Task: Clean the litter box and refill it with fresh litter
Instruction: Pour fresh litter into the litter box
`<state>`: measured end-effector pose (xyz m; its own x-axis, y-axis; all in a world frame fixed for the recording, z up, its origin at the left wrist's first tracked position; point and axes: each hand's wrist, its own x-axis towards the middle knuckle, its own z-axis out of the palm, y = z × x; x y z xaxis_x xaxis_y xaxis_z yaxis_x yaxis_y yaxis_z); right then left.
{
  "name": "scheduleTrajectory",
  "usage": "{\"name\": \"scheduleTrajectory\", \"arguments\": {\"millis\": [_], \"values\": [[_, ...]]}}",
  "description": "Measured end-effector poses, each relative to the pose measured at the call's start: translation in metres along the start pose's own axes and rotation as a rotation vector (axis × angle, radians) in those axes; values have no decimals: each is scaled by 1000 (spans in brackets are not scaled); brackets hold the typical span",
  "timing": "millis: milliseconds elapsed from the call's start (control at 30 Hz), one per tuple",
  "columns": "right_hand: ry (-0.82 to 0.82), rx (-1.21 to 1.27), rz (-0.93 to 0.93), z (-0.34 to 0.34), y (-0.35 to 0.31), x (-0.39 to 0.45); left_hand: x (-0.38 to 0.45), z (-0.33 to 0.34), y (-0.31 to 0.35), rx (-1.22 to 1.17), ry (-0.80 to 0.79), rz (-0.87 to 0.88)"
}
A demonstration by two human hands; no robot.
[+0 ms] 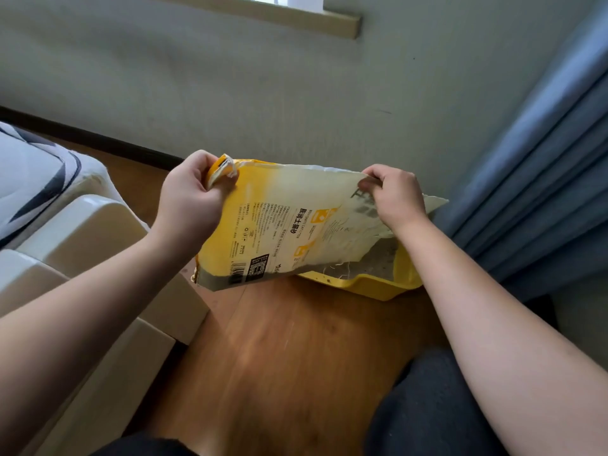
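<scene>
I am pinching the litter bag (289,222) by its upper corners, left hand (189,195) and right hand (393,195) curled tight, tipping its torn mouth below my fingers so litter is falling into the yellow litter box (368,286).

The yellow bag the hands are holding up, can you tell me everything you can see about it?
The cat litter bag is yellow fading to cream, with a grey band, black print, a barcode and a square code. It looks like woven plastic, limp, creased and nearly flat. The left hand grips one upper corner, the right hand pinches the other. It hangs upside down over the yellow litter box, frayed open edge lowest, above grey litter.
</scene>
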<state>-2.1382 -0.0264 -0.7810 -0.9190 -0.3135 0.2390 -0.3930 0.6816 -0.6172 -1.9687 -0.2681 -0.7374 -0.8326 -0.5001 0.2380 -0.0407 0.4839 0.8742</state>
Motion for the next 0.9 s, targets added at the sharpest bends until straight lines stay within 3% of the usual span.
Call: {"name": "scheduleTrajectory", "arguments": {"millis": [433,900], "values": [[67,-32,152,-10,6,-7,11,20,23,42,6,72],[195,-113,126,-22,19,-2,20,44,25,9,4,76]]}}
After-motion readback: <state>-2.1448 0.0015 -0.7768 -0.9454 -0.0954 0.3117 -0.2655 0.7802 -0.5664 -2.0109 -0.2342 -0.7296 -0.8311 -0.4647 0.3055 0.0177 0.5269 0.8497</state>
